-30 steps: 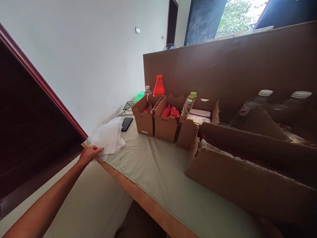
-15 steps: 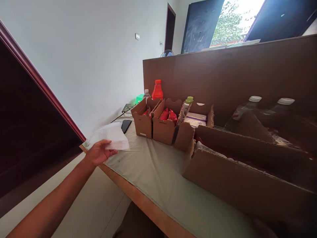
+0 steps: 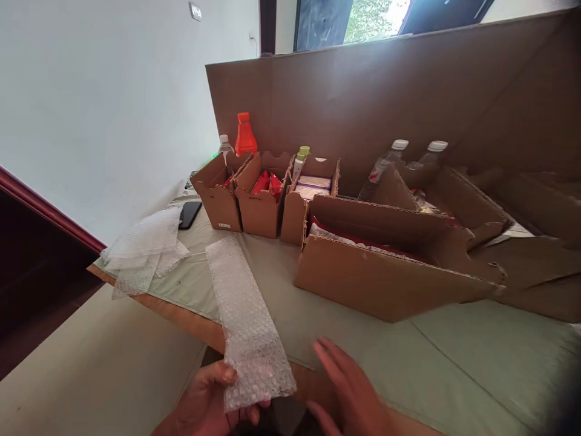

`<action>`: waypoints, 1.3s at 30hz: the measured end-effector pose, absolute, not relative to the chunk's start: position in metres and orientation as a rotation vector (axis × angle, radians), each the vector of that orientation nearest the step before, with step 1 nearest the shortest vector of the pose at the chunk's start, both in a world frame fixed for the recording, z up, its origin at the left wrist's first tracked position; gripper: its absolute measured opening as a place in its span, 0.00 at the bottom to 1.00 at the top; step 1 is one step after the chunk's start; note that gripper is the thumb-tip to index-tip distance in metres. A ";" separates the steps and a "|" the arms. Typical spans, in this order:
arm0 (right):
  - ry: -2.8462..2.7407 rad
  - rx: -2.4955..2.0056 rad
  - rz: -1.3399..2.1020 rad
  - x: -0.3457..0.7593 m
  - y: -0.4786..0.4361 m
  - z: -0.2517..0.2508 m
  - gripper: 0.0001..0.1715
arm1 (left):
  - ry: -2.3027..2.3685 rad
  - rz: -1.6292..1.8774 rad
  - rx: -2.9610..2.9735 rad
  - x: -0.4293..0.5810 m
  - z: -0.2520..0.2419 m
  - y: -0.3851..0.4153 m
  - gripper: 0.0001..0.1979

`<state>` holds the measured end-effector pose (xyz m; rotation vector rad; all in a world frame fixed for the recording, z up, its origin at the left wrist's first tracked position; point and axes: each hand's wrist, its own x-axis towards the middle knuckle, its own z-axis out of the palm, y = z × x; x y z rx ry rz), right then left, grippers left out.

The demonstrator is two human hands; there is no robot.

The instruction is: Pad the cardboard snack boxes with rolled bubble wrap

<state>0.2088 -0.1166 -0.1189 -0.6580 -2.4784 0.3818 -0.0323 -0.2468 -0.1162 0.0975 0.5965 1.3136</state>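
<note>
My left hand (image 3: 211, 402) is at the bottom edge, fingers closed on the near end of a long strip of bubble wrap (image 3: 242, 312). The strip runs away from me over the table's front edge onto the pale green cloth (image 3: 363, 357). My right hand (image 3: 351, 393) hovers just right of the strip's near end, fingers stretched out and apart, holding nothing. A pile of more bubble wrap (image 3: 143, 248) lies at the table's left corner.
Three small open cardboard boxes (image 3: 261, 197) with red and white packets stand at the back left, a black phone (image 3: 189, 214) beside them. A large open carton (image 3: 385, 260) sits mid-table. Bottles, one orange (image 3: 245, 134), line a tall cardboard backboard (image 3: 363, 103).
My left hand lifted one strip of bubble wrap off the pile and drew it toward me to the table's near edge. My right hand has come into view. The view has swung right and down.
</note>
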 end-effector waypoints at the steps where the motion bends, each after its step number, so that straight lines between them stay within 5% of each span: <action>1: -2.498 -0.603 0.406 0.192 -0.119 -0.115 0.42 | 0.594 1.296 0.079 -0.029 -0.121 -0.249 0.17; 4: -2.513 -0.386 0.510 0.147 -0.117 -0.104 0.41 | 0.571 1.253 0.061 -0.025 -0.132 -0.257 0.16; 8: -2.437 -0.183 0.886 0.118 -0.106 -0.098 0.19 | 0.625 1.211 0.090 -0.037 -0.127 -0.273 0.19; 13: -2.443 -0.569 1.266 0.105 -0.102 -0.089 0.12 | 1.332 1.527 0.504 -0.069 -0.102 -0.296 0.22; 17: -2.584 -0.800 1.173 0.086 -0.103 -0.090 0.20 | 1.962 1.465 1.379 -0.066 -0.096 -0.293 0.06; 21: -2.614 -0.806 1.014 0.074 -0.104 -0.103 0.28 | 2.135 1.229 1.936 -0.045 -0.104 -0.272 0.13; 29: -2.478 -0.584 0.399 0.116 -0.107 -0.100 0.24 | 2.258 1.111 2.035 -0.043 -0.129 -0.259 0.18; 39: -2.592 -0.389 0.808 0.111 -0.115 -0.092 0.11 | 2.015 1.340 1.861 -0.054 -0.104 -0.259 0.11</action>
